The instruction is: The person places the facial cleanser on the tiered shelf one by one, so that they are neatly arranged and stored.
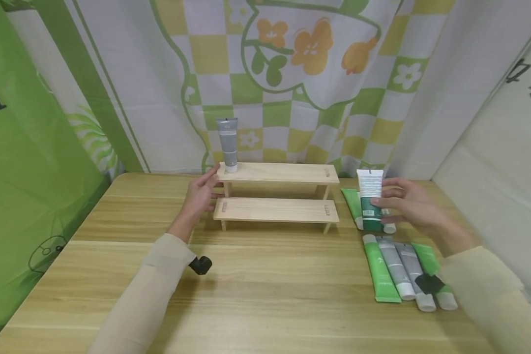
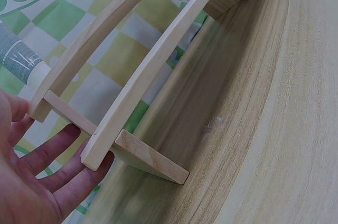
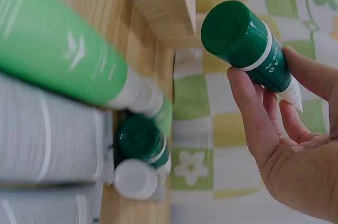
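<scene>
My right hand (image 1: pixel 402 201) pinches a dark green and white squeeze tube (image 1: pixel 370 189), cap down, raised over other tubes at the table's right. In the right wrist view its green cap (image 3: pixel 226 28) points toward the camera, and thumb and fingers grip the body. My left hand (image 1: pixel 199 191) touches the left end of a two-tier wooden stand (image 1: pixel 276 209). Its extended fingers (image 2: pixel 79 182) lie against the ends of the boards in the left wrist view. A grey tube (image 1: pixel 228 142) stands on its white cap at the upper tier's left end.
Right of the stand, a row of green (image 1: pixel 381 270) and grey tubes (image 1: pixel 396 268) lies on the wooden table (image 1: pixel 248 295). Behind that row lie more tubes, including a light green one (image 1: pixel 351 204), partly hidden by the held tube. A patterned curtain (image 1: pixel 283 118) hangs behind the table.
</scene>
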Available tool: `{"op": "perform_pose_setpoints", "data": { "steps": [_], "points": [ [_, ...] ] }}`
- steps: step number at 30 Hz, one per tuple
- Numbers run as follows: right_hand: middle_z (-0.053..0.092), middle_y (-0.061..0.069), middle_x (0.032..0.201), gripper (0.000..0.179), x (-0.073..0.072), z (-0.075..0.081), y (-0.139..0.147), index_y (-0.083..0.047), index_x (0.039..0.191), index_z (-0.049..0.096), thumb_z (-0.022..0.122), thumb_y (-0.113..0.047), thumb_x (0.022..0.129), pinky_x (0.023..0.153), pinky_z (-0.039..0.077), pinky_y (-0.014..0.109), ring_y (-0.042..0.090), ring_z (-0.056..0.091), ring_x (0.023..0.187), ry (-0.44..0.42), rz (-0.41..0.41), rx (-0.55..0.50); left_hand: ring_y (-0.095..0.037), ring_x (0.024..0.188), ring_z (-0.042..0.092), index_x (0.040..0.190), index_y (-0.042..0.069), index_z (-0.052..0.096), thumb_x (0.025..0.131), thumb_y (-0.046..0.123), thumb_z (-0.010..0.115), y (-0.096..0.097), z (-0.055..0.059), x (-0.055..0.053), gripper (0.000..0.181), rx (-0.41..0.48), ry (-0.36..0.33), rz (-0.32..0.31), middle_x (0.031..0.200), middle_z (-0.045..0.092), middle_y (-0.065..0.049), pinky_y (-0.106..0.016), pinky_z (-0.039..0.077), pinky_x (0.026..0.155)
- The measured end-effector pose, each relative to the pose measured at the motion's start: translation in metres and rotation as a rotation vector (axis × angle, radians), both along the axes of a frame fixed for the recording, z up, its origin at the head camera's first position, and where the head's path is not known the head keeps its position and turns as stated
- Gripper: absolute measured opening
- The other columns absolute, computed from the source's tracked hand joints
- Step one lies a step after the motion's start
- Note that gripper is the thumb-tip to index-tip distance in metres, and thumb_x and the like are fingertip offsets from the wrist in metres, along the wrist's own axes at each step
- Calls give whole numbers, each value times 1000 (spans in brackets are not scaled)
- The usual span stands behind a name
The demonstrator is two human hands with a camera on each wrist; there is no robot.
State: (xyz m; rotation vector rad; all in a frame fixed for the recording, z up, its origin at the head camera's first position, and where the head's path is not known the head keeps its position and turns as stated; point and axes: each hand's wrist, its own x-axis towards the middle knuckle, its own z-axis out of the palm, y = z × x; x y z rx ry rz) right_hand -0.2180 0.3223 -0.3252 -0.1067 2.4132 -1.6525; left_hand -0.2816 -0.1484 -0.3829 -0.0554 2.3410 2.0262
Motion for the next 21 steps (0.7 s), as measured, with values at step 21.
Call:
{"op": "perform_pose_setpoints", "data": {
  "steps": [21],
  "points": [
    [51,22,120,59,8,14,-78,4,137,32,71,-4,93,77,60,46,18,64,96,143,55,-75,-39,111,61,153,40,41,108,37,43,2,1,1,44,-14,-12,16,134,59,-16,-41,57,70]
  ]
}}
